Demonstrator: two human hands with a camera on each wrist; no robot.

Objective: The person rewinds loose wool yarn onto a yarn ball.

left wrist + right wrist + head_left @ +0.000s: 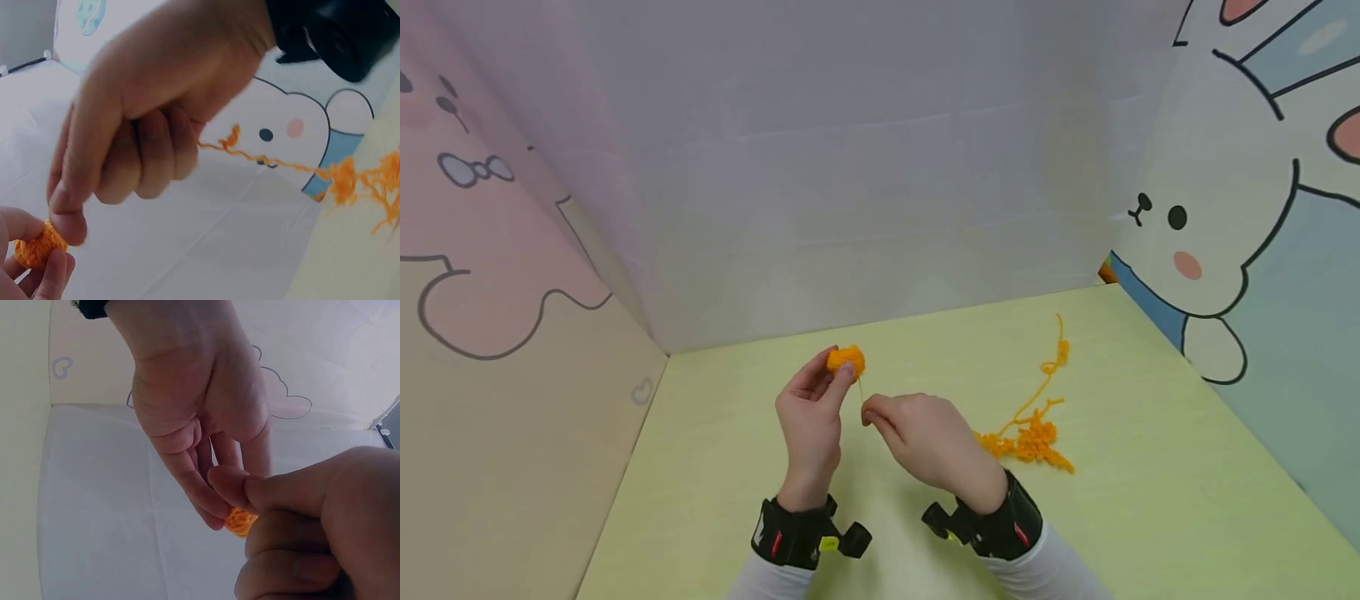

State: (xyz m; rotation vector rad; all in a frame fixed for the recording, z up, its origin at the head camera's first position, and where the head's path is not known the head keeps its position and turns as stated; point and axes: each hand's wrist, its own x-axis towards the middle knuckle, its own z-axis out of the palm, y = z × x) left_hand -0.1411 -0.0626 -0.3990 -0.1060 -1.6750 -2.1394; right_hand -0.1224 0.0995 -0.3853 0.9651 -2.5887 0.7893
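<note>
A small ball of orange yarn (847, 361) is pinched between the thumb and fingers of my left hand (812, 408), held above the table. My right hand (925, 433), just to its right, pinches the strand of yarn (861, 390) that runs down from the ball. In the left wrist view more yarn (269, 160) trails from under the curled fingers of the right hand (144, 119) toward a loose tangle (344, 181). The right wrist view shows the ball (239, 522) partly hidden behind the right hand's fingers.
The loose orange yarn tangle (1033, 440) lies on the pale green table (722, 500) right of my right hand, one tail (1060, 350) stretching toward the back. A white sheet (880, 167) stands behind, with cartoon-printed panels (1285, 317) at both sides.
</note>
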